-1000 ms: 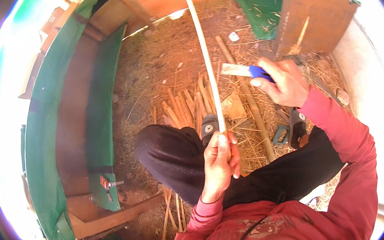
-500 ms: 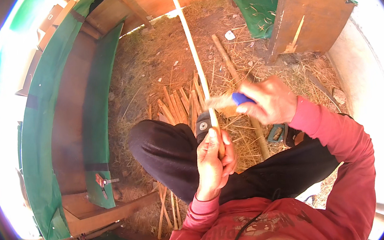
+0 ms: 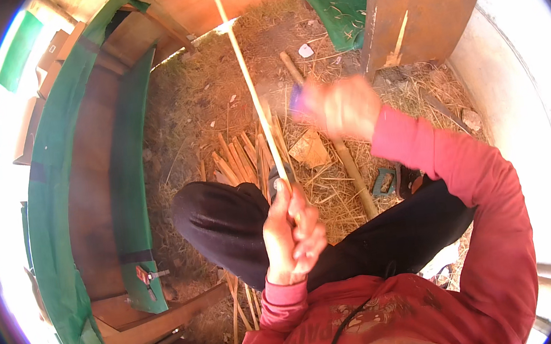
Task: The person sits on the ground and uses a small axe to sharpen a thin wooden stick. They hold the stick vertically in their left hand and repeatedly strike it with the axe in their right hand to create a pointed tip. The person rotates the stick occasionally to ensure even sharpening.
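My left hand [image 3: 292, 236] is closed round the lower end of a long, pale wooden stick [image 3: 251, 85], above my crossed legs. The stick slants up and away to the left. My right hand [image 3: 347, 105], smeared by motion, is raised to the right of the stick and apart from it. It grips a blue-handled knife [image 3: 296, 98], of which little more than the blurred handle shows now. Behind the stick's lower part, a dark shoe [image 3: 280, 171] is partly hidden.
Several split wood strips [image 3: 238, 159] lie beyond my knee, beside a flat wood piece [image 3: 311, 149]. A round pole [image 3: 354, 175] crosses the straw. Green-covered wooden framing [image 3: 87, 188] stands at left, with a red-and-metal tool [image 3: 145, 275] on it. A wooden box [image 3: 423, 21] stands far right.
My right hand has lifted the knife up and left, away from the stick near my left hand. The stick leans further left, and the whole view has shifted slightly.
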A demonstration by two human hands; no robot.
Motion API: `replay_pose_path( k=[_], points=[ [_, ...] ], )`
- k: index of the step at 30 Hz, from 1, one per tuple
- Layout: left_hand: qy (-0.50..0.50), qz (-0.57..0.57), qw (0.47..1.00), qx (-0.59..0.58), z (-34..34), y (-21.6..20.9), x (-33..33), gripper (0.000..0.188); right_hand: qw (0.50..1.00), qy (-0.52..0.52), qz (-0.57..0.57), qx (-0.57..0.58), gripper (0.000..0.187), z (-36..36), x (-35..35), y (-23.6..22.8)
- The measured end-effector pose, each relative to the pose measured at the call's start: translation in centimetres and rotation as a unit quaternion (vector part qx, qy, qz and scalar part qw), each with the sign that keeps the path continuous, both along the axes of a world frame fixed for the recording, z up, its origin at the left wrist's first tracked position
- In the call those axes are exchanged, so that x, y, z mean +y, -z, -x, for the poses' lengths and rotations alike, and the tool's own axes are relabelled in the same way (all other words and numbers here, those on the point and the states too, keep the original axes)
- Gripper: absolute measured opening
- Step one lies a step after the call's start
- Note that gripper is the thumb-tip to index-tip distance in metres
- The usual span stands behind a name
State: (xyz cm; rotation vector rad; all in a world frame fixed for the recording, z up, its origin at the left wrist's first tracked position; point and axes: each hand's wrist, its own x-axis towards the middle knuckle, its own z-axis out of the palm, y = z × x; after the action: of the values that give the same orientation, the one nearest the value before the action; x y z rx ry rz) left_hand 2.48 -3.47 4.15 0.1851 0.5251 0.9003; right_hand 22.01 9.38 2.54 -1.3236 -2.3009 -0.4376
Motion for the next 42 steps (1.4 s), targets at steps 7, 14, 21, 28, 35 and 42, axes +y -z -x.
replay_pose_path(
  k=[7,14,21,28,35,42],
  points=[
    [-0.02,-0.06,0.998,-0.011,1.9,1.4,-0.8,0.041,0.984,-0.003,-0.055,0.168,0.033,-4.4,0.5,-5.2],
    [-0.001,-0.082,0.988,0.134,-0.7,0.1,-1.3,0.042,0.96,-0.241,0.071,0.123,0.035,0.1,-4.1,-0.7],
    [0.041,-0.087,0.994,0.046,-0.6,-0.3,-1.8,0.043,0.972,-0.201,-0.038,0.111,0.04,-0.3,-2.2,-1.1],
    [0.137,-0.056,0.969,-0.198,1.0,0.6,-5.0,0.044,0.954,0.18,-0.191,0.144,0.039,-7.8,7.0,-4.1],
    [0.056,-0.061,0.949,-0.305,1.8,1.8,-1.5,0.046,0.969,-0.189,-0.016,0.159,0.034,-2.2,-2.0,-3.7],
    [0.072,-0.07,0.972,-0.213,0.7,1.9,-1.5,0.047,0.97,-0.208,0.056,0.11,0.034,0.2,-4.4,-1.4]
  ],
)
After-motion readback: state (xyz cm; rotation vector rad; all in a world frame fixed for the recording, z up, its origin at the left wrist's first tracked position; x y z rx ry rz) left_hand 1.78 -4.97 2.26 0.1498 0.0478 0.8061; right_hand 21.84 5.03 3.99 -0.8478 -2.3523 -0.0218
